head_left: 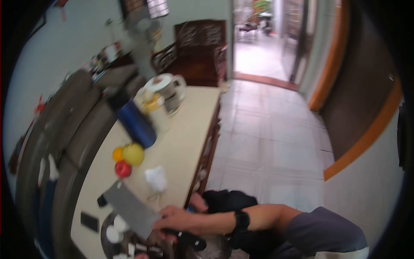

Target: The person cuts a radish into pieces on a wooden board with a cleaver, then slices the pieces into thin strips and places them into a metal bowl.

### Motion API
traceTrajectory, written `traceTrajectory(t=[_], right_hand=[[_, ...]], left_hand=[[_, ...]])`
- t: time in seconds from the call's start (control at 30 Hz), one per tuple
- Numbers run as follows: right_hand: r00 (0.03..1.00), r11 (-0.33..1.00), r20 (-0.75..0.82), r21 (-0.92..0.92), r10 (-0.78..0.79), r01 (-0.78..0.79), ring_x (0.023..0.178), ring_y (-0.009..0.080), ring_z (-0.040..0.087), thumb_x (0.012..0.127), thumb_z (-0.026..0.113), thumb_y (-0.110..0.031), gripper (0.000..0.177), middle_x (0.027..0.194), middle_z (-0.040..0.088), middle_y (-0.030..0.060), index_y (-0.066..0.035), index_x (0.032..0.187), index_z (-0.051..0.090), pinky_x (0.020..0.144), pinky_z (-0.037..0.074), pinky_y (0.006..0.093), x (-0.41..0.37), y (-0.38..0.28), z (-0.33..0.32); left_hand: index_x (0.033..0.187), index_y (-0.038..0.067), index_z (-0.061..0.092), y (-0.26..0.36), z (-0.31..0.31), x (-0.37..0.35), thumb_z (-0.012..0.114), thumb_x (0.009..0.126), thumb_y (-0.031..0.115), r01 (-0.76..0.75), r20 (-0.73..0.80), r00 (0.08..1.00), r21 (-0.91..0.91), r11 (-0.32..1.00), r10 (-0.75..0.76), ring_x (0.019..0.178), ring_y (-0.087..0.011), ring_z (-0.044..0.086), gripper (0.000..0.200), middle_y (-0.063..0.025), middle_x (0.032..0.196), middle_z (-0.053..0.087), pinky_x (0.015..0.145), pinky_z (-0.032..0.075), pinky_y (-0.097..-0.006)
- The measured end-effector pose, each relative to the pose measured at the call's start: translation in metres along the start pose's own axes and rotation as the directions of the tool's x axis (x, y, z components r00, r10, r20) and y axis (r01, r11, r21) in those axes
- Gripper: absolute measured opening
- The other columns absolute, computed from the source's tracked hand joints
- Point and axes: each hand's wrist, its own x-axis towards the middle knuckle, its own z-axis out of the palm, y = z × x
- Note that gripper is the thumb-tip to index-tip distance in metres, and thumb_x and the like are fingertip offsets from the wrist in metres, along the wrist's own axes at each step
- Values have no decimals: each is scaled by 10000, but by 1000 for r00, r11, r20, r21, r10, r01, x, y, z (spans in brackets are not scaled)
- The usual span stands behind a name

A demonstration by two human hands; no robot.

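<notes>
My right hand [176, 221], with a black band on the wrist, is closed round a large cleaver [131, 207] where blade meets handle. Its broad grey blade points up and left over the table, and its black handle sticks out below the hand. A bit of skin at the bottom edge, perhaps my left hand [141, 256], is mostly cut off, with its fingers hidden. Under the blade lie white round things [115, 233] on a dark round tray [105, 239]. A black phone [89, 221] lies left of the tray.
On the cream table [185, 142] stand a blue bottle [136, 123], a white-lidded pitcher [163, 84], a yellow-topped jar [155, 108], yellow, orange and red fruit [133, 154] and crumpled white tissue [155, 179]. A grey sofa [82, 125] borders the left; a wooden chair [194, 64] stands behind.
</notes>
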Motion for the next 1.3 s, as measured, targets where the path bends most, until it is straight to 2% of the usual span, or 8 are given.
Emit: traceTrajectory(t=[0.03,0.07,0.1,0.2,0.37,0.67,0.77,1.3], right_hand=[[999,999,-36,-16,29,-30,463,110,542,879,573,-209,239,612,596,54,-23,732,597,423,422,244,-2,-1,1],[996,997,-62,-31,62,-64,458,112,538,877,577,-213,241,614,597,59,-23,729,597,420,416,248,-5,-7,-1],[983,990,-143,-70,115,-126,453,116,533,873,582,-185,218,624,598,65,-14,737,593,427,426,248,-12,-23,6],[985,995,-154,66,82,-73,441,115,510,866,599,-149,175,619,581,69,-6,767,594,433,434,251,-14,-30,4],[983,977,-141,192,119,-90,451,114,513,865,571,-140,177,639,584,71,-8,747,579,431,427,251,-13,-38,2],[988,983,-103,155,118,-101,447,107,509,868,557,-140,186,632,580,71,0,746,576,425,425,243,-11,-35,3],[989,986,-100,134,108,-94,457,105,512,872,552,-151,202,628,574,67,-1,740,575,433,430,247,-10,-35,3],[988,985,-97,129,124,-111,457,99,516,871,562,-164,198,636,580,66,-4,755,579,423,429,235,-10,-33,-2]], left_hand=[[858,-83,647,-1,0,1,623,880,74,-48,-17,999,33,998,48,686,-211,593,160,-113,780,654,620,488,-317],[1012,-3,631,-38,-21,9,621,868,75,-41,163,987,193,980,9,861,-153,588,164,-73,968,633,769,474,-274],[855,-20,657,-19,-4,3,652,829,57,-31,-26,999,58,998,33,731,-110,538,81,-32,805,617,673,444,-241],[897,-16,668,-8,0,3,672,816,13,172,-17,985,-78,982,-174,668,-68,538,86,-2,739,620,616,439,-213],[940,-34,654,-1,9,5,645,838,-9,257,24,966,-75,963,-256,699,-77,570,105,-20,791,629,643,458,-206],[924,-10,668,-13,7,9,621,823,-24,-40,193,981,178,983,5,703,-165,616,112,-102,807,662,662,472,-260],[925,6,678,-14,8,9,620,828,-26,169,175,963,197,966,-204,697,-86,567,117,-28,799,645,638,448,-221],[1138,25,611,-8,12,11,594,811,-70,127,202,962,267,955,-185,750,-173,638,341,-101,827,663,692,490,-278]])
